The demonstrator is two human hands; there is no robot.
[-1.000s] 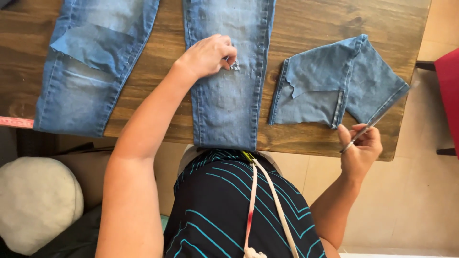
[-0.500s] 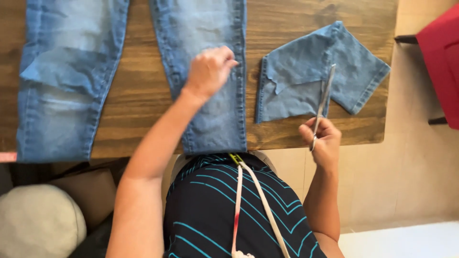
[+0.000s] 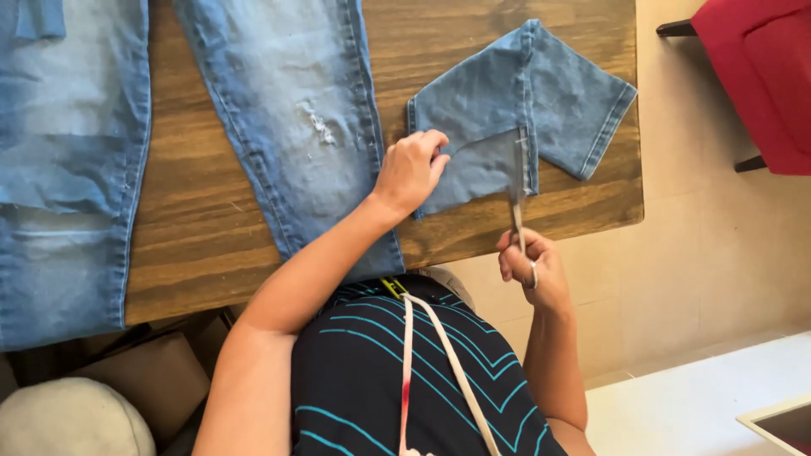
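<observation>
A folded piece of blue denim (image 3: 541, 101) lies on the right part of the wooden table (image 3: 203, 219). My left hand (image 3: 411, 169) rests on its left edge, fingers curled and pinching the cloth. My right hand (image 3: 532, 268) grips the handles of a pair of metal scissors (image 3: 517, 190), whose blades point up over the lower edge of the denim piece. A pair of faded blue jeans (image 3: 296, 118) is spread over the table, one leg under my left forearm, the other leg (image 3: 59, 169) at the far left.
A white tape measure (image 3: 422, 371) hangs around my neck over a dark striped top. A red chair (image 3: 760, 76) stands at the upper right on the tiled floor. A cardboard box (image 3: 144, 380) and a pale round cushion (image 3: 68, 422) sit under the table at lower left.
My left hand left the jeans leg and moved right onto the denim piece. My right hand brought the scissors up so the blades lie over the piece's lower edge.
</observation>
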